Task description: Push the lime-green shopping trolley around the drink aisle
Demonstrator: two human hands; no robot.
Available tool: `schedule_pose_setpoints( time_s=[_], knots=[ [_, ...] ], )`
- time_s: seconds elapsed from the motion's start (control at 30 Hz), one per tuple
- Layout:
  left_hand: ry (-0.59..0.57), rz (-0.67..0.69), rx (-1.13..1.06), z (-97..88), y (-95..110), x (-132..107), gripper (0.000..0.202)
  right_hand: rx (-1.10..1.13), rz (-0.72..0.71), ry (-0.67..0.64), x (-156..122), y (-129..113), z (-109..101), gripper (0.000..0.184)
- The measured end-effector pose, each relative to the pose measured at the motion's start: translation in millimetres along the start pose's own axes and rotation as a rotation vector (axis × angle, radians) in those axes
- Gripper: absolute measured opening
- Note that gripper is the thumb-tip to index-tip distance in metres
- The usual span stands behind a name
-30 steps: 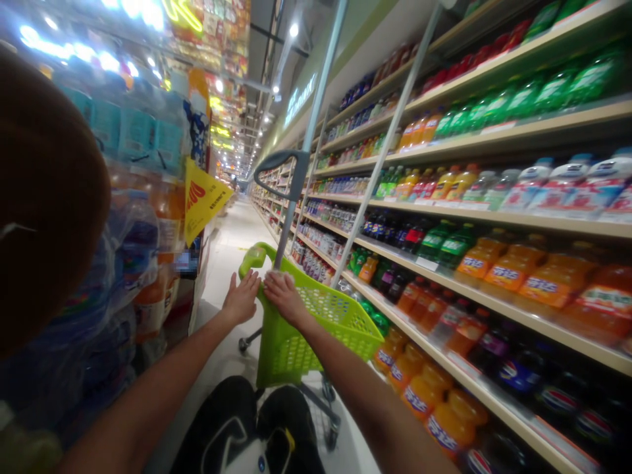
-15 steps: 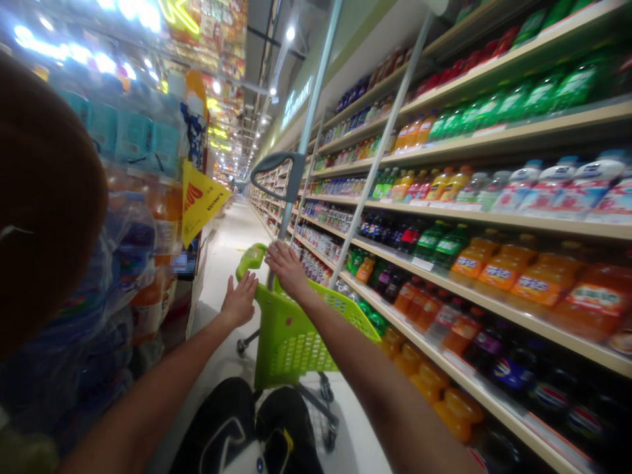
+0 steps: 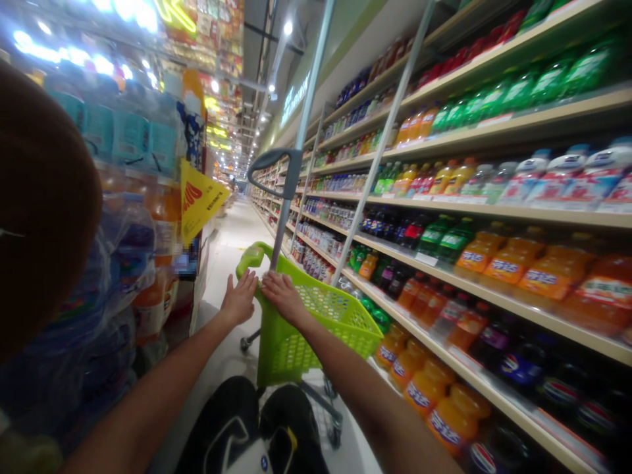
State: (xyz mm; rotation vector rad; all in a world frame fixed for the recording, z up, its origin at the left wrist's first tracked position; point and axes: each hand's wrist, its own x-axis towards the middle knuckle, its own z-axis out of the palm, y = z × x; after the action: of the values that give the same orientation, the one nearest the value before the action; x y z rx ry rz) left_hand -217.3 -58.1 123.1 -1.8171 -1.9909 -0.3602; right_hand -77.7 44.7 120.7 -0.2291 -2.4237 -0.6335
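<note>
A bright green shopping cart [image 3: 316, 329] with perforated basket walls stands just in front of my knees. My left hand [image 3: 239, 299] reaches to its near upper edge, below the curved rim, with fingers stretched out. Beside it, my right hand [image 3: 283, 296] lies with fingers extended over the basket's near rim, close to the foot of the grey upright pole [image 3: 282, 230]. A dark grey loop handle [image 3: 271, 172] is fixed higher on that pole. Neither hand is wrapped around anything. Whether the left fingertips touch the cart, I cannot tell.
Shelves [image 3: 486, 210] of bottled drinks line the right side. Shrink-wrapped bottles [image 3: 131, 243] are stacked at the left, with a yellow sign [image 3: 200, 201] jutting out. A pale floor aisle [image 3: 232, 224] runs ahead. A dark rounded shape [image 3: 44, 210] blocks the left edge.
My right hand has moved down and slightly left along the pole's foot onto the near rim, closer to my left hand. The left hand has hardly moved.
</note>
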Motion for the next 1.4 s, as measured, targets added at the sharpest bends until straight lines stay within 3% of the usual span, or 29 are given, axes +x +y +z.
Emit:
schedule_pose_setpoints(
  time_s=[0.13, 0.37, 0.5, 0.8, 0.97, 1.1, 1.2, 1.3, 1.4],
  knots=[
    [-0.012, -0.002, -0.002, -3.8, -0.1, -0.9, 0.068, 0.039, 0.112, 0.047, -11.4, -10.4, 8.4, 0.026],
    [-0.027, -0.013, -0.005, -2.5, 0.6, 0.6, 0.069, 0.104, 0.453, 0.226, -84.7, -10.2, 41.8, 0.037],
    [-0.033, -0.050, -0.009, -1.1, 4.5, 4.0, 0.069, 0.162, 0.544, 0.234, -100.0, -5.6, 55.7, 0.041],
    [-0.059, -0.057, -0.011, -8.1, 7.3, 8.5, 0.065, 0.209, 0.569, 0.157, -89.6, 11.9, 63.0, 0.041],
    [-0.038, -0.035, -0.027, -9.4, 16.0, 8.2, 0.064, 0.272, 0.586, 0.249, -84.6, 15.9, 53.5, 0.035],
    [0.023, 0.019, -0.044, -9.5, 10.8, 10.9, 0.058, 0.300, 0.538, 0.399, -55.5, -3.1, 31.7, 0.040],
    [0.032, -0.086, -0.041, -8.5, -4.6, 13.2, 0.063, 0.310, 0.392, 0.428, -24.6, -22.9, 18.8, 0.039],
    [-0.030, -0.109, -0.029, -8.1, -16.3, 12.3, 0.069, 0.288, 0.371, 0.384, -8.4, -36.8, 21.5, 0.037],
    [-0.044, -0.079, -0.033, -8.7, -16.5, 7.9, 0.068, 0.278, 0.419, 0.362, -19.1, -42.5, 34.5, 0.040]
  ],
)
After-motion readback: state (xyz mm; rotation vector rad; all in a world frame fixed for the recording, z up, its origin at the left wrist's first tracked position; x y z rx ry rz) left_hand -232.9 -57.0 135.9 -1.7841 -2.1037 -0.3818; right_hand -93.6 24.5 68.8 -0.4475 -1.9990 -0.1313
